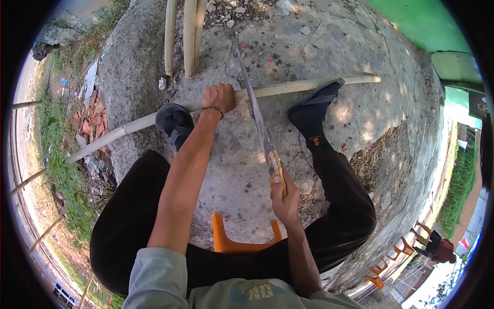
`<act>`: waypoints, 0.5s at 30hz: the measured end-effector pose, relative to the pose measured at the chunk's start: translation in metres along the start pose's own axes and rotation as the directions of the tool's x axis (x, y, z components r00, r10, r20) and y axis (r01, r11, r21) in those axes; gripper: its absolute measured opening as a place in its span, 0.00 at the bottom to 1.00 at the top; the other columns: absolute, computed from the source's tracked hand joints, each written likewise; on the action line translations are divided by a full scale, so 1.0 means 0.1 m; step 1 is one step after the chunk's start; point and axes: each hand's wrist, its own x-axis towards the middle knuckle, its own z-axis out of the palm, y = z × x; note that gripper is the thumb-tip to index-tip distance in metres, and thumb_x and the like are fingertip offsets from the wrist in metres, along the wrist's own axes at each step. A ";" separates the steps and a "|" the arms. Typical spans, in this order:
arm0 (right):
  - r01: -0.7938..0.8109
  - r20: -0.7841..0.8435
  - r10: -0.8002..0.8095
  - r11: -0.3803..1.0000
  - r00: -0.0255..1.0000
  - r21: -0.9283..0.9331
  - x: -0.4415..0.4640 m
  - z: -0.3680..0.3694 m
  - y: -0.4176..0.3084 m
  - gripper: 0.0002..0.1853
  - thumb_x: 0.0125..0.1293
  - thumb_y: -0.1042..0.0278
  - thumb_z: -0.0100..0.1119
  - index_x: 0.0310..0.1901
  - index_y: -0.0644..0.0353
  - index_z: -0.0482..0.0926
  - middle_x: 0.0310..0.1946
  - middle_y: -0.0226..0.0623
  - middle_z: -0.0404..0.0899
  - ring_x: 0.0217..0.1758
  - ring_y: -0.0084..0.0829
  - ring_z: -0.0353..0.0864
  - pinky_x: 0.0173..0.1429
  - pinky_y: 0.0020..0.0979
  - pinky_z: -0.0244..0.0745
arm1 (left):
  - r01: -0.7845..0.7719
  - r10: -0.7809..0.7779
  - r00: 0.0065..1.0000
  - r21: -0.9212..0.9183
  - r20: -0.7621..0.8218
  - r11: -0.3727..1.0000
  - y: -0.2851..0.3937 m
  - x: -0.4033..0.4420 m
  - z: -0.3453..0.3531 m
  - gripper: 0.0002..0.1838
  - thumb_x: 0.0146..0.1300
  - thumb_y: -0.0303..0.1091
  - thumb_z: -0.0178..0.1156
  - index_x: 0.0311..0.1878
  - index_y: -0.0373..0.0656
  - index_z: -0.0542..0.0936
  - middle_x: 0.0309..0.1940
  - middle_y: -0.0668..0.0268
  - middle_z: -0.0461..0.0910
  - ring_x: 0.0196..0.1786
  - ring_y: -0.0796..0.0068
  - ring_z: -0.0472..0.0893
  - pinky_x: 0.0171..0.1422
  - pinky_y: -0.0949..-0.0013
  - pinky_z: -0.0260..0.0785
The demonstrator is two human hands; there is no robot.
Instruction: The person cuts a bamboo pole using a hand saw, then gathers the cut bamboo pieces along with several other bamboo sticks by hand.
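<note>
A long pale pole (288,87) lies across the concrete, running from the grass at the left to the right of my feet. My left hand (220,98) is wrapped round the pole, just left of the saw. In my right hand (284,198) is the light-coloured handle of a hand saw (259,121). Its blade points away from me and crosses the pole close beside my left hand. My feet, in dark socks and sandals (175,122), rest at the pole on either side of the blade.
Several pale poles (189,41) stand at the top. An orange stool (239,246) is beneath me. Grass (67,170) and rubble edge the concrete (242,180) at left. A person (437,247) and more orange stools (378,273) are at lower right.
</note>
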 end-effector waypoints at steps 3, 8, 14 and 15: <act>0.227 -0.062 -0.229 0.973 0.971 -0.040 0.57 0.34 -0.24 0.25 0.76 0.64 0.48 0.69 0.70 0.67 0.29 0.43 0.80 0.30 0.24 0.79 0.35 0.29 0.74 | -0.006 0.005 0.999 -0.008 -0.049 1.000 -0.05 -0.04 0.08 0.21 0.54 0.50 0.71 0.43 0.45 0.87 0.44 0.52 0.86 0.50 0.53 0.85 0.56 0.57 0.77; 0.170 -0.020 -0.171 0.984 0.985 -0.060 0.73 0.24 -0.27 0.26 0.76 0.61 0.47 0.69 0.67 0.67 0.30 0.49 0.81 0.29 0.30 0.81 0.36 0.32 0.75 | -0.037 0.038 0.993 0.004 -0.115 0.999 -0.04 0.10 -0.13 0.21 0.54 0.50 0.71 0.43 0.43 0.87 0.41 0.53 0.86 0.47 0.54 0.86 0.53 0.58 0.78; 0.142 -0.023 -0.145 0.986 0.989 -0.090 0.59 0.22 -0.30 0.28 0.78 0.57 0.46 0.71 0.69 0.65 0.25 0.41 0.76 0.24 0.26 0.76 0.32 0.31 0.73 | -0.049 0.049 0.999 -0.057 0.014 0.997 -0.05 0.00 -0.01 0.21 0.51 0.51 0.73 0.41 0.44 0.87 0.40 0.54 0.86 0.47 0.53 0.86 0.53 0.57 0.78; 0.094 0.003 -0.094 0.995 0.996 0.027 0.59 0.20 -0.32 0.28 0.78 0.57 0.46 0.71 0.69 0.64 0.23 0.36 0.73 0.23 0.22 0.73 0.29 0.29 0.69 | -0.049 0.050 0.999 -0.062 0.013 0.997 -0.04 0.00 0.01 0.21 0.51 0.51 0.73 0.41 0.44 0.87 0.40 0.54 0.86 0.47 0.53 0.86 0.53 0.57 0.78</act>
